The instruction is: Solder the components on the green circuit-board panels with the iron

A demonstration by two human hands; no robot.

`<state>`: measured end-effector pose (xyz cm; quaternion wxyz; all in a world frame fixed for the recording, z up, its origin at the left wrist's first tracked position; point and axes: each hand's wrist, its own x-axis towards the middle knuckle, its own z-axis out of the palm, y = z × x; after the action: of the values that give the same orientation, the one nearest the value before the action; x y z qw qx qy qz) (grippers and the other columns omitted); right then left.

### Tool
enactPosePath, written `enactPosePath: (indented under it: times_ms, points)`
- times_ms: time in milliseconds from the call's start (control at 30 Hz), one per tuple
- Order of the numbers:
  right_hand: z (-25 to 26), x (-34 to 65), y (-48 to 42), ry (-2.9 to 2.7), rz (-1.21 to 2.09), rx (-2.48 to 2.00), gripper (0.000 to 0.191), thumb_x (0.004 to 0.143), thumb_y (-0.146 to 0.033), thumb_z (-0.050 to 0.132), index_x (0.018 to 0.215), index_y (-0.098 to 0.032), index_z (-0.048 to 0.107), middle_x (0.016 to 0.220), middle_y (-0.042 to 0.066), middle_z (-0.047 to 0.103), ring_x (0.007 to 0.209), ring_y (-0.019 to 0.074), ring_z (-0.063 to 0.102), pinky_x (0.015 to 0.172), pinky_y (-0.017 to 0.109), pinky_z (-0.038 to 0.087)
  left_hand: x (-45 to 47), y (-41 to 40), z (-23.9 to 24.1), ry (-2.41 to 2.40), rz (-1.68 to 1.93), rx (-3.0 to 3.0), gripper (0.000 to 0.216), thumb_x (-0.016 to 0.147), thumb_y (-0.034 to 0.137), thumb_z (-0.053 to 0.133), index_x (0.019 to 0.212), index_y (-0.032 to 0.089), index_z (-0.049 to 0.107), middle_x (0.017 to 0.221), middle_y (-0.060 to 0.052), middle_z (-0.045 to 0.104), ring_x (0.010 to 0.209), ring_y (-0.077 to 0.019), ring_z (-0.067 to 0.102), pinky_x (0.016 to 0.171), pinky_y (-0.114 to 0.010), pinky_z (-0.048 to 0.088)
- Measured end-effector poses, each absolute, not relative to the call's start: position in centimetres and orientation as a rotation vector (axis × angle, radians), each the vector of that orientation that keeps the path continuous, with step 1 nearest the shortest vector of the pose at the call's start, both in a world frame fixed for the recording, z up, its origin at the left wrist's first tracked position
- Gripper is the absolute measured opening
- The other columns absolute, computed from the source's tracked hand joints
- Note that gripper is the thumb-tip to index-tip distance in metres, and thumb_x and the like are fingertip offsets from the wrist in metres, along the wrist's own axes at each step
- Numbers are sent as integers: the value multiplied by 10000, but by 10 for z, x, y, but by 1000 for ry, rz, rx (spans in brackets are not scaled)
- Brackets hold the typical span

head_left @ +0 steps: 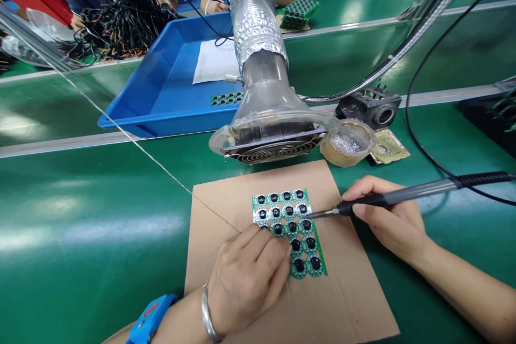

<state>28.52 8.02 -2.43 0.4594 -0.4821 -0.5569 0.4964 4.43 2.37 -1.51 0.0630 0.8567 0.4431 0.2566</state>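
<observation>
My right hand [391,220] is closed round a soldering iron [382,199], whose metal tip reaches the right side of a green circuit board panel [290,226]. The panel carries rows of round boards, each with a black dot in its middle. Over the panel's lower left lies my left hand [252,274], fingers closed and pinching a thin solder wire [161,172] that runs in from the upper left. The wire's end is hidden under the fingers. A sheet of cardboard [217,204] lies beneath the panel.
Low above the cardboard hangs a fume extractor hood [270,102]. Beside it stand a round tub of solder bits [349,142], a yellow sponge [389,146] and an iron holder [371,107]. A blue tray [161,75] sits behind; co-workers' hands are beyond, near black cables [124,21].
</observation>
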Motion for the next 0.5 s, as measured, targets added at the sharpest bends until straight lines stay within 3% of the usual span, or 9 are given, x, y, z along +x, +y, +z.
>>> enactPosePath:
  times_ms: [200,500]
  points:
    - [-25,286,80,-1270,1261,-1160,138,676,-123,578,748,-204,665,550,-30,517,386,66,334,369,229,225,45,25,-16,1353,779,2597,50,795,155,547,837,174,566,616,3,511,584,-129,405,514,-268,321]
    - [-23,284,81,-1309,1231,-1210,127,661,-122,577,726,-194,658,587,6,553,466,104,427,395,236,273,48,28,-17,1364,749,2598,48,812,166,526,812,181,571,618,1,511,590,-131,431,521,-266,340]
